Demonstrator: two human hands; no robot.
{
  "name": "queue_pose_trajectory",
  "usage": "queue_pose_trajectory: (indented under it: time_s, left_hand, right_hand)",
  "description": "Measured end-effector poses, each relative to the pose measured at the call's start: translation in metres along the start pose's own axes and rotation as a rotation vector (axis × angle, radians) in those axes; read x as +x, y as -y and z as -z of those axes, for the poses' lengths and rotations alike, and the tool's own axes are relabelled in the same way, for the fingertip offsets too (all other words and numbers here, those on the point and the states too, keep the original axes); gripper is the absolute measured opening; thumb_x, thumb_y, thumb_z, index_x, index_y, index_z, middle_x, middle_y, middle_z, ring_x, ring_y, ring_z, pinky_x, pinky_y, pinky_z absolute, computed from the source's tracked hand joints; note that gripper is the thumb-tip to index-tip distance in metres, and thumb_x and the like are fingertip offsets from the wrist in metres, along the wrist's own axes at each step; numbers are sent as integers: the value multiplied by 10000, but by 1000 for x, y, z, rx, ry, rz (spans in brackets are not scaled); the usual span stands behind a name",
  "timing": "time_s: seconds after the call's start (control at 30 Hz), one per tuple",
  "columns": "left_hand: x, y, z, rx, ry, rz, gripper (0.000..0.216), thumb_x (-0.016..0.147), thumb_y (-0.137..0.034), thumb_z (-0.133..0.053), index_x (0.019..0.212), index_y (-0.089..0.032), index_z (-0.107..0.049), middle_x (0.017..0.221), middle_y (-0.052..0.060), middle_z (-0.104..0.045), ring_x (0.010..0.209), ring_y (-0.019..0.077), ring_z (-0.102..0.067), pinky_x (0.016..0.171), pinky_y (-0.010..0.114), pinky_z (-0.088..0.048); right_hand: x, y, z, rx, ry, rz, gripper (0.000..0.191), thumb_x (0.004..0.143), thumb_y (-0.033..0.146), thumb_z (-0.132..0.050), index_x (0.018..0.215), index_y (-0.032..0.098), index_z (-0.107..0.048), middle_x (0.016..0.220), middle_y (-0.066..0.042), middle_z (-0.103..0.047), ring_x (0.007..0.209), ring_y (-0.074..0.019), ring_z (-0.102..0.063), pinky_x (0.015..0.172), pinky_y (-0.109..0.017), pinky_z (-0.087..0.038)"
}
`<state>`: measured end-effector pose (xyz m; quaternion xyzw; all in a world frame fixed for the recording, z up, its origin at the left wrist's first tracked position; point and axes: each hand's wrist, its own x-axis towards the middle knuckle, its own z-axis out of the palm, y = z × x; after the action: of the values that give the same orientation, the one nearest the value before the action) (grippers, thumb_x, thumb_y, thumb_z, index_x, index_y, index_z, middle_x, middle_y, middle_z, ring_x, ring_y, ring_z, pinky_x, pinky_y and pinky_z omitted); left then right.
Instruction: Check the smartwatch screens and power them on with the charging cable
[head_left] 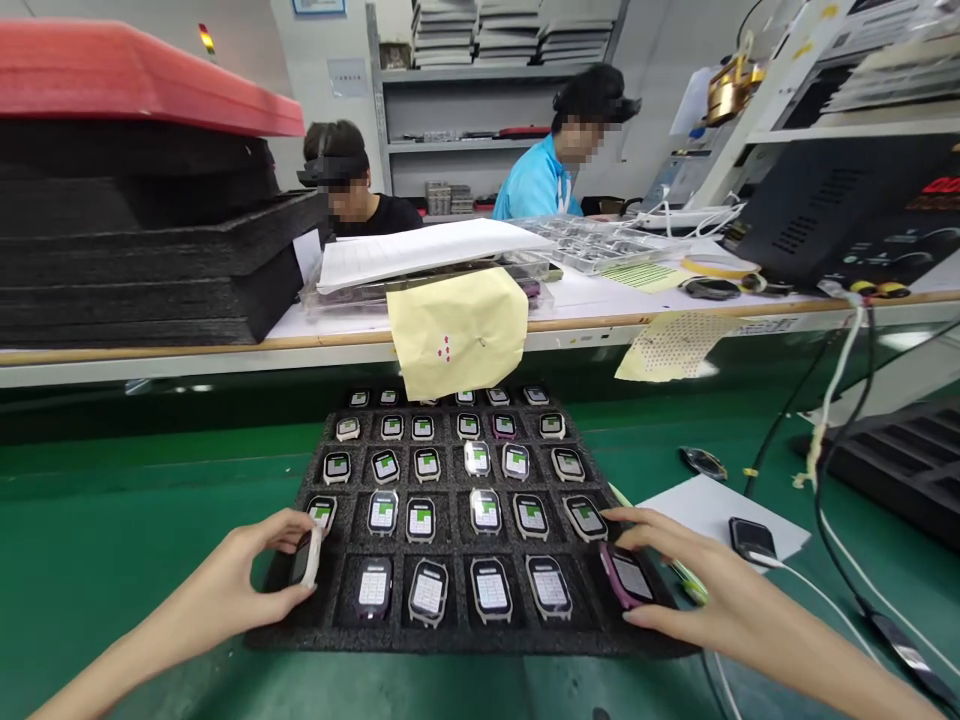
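A black foam tray holds rows of square smartwatch bodies without straps, most with lit white and green screens. At its front left corner, my left hand pinches a white-edged smartwatch, tilted up on its side between thumb and fingers. My right hand grips a purple smartwatch in the front right compartment, thumb at its lower edge and fingers at its top. This watch is tilted too. Between the hands, several watches lie face up in the front row, among them a silver one.
A shelf edge crosses behind the tray, with a yellow paper sheet hanging over the tray's back row. Right of the tray, a cabled watch lies by white paper. Black foam trays are stacked left. Two people sit beyond.
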<state>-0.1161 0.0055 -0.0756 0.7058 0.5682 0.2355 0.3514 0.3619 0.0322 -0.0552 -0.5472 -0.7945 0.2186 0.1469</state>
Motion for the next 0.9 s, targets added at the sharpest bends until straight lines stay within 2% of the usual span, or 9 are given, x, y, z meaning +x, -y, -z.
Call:
queue_pose_trajectory:
  time_s: [0.1, 0.23, 0.3, 0.37, 0.47, 0.57, 0.63, 0.73, 0.9]
  left_hand:
    - [16, -30, -2, -373, -21, 27, 347, 754, -257, -675, 1083, -212, -574, 1093, 87, -636, 1042, 250, -600, 933, 374, -495]
    - [42, -89, -13, -649, -63, -133, 383, 700, -170, -715, 1055, -177, -571, 1060, 96, -602, 1017, 235, -575, 840, 324, -506]
    - [50, -113, -20, -762, -62, -203, 395, 658, -96, -711, 1006, -190, -550, 1039, 76, -595, 999, 217, -568, 814, 296, -490]
    - [55, -129, -26, -834, -63, -231, 403, 620, -46, -697, 950, -204, -526, 1046, 64, -596, 984, 201, -558, 785, 270, -470]
    - [59, -135, -31, -921, -51, -186, 409, 602, -37, -671, 925, -215, -493, 1073, 60, -606, 832, 153, -545, 662, 231, -433]
    - [61, -130, -34, -1021, -12, -98, 423, 611, -43, -610, 973, -223, -484, 1000, 39, -631, 727, 125, -509, 594, 218, -384]
    - [62, -126, -37, -1060, 1, -32, 490, 597, -30, -568, 1039, -227, -492, 931, 21, -632, 728, 126, -509, 602, 221, -381]
    - [63, -122, -43, -1079, -18, 39, 622, 570, -8, -535, 1146, -238, -493, 917, 13, -618, 779, 136, -537, 627, 222, -398]
    - [62, -124, -50, -1231, 80, -51, 590, 627, -62, -540, 1192, -220, -477, 1013, 80, -596, 937, 242, -599, 753, 341, -483]
  right_hand:
    - [18, 32, 14, 396, 49, -48, 467, 691, 383, -780, 1116, 266, -624, 1132, -94, -640, 1008, -325, -624, 884, -435, -525]
    - [52, 97, 16, 930, 178, 41, 702, 703, 277, -791, 1318, 229, -456, 1145, -113, -619, 925, -281, -659, 824, -451, -558]
    - [66, 123, 9, 1018, 159, 91, 667, 718, 236, -777, 1301, 212, -455, 1031, -86, -655, 945, -259, -649, 839, -425, -547]
    - [78, 140, 0, 1023, 48, 134, 572, 707, 206, -772, 1213, 218, -507, 976, -57, -650, 893, -226, -649, 781, -360, -556]
    - [87, 149, -10, 1019, -91, 162, 489, 688, 185, -761, 1122, 229, -541, 991, -40, -625, 864, -198, -637, 745, -301, -548]
    - [89, 148, -16, 1040, -59, 173, 550, 709, 194, -749, 1201, 233, -507, 1045, -57, -618, 905, -199, -620, 745, -284, -540]
    - [88, 147, -18, 1057, -41, 171, 577, 768, 237, -709, 1287, 240, -458, 1061, -74, -613, 819, -178, -616, 618, -246, -536]
    - [87, 146, -21, 1075, -76, 170, 464, 875, 310, -586, 1314, 233, -460, 975, -77, -628, 652, -148, -583, 449, -216, -477]
    - [87, 147, -22, 1009, -192, 138, 320, 892, 371, -571, 1175, 222, -576, 924, -65, -650, 528, -118, -554, 407, -212, -448]
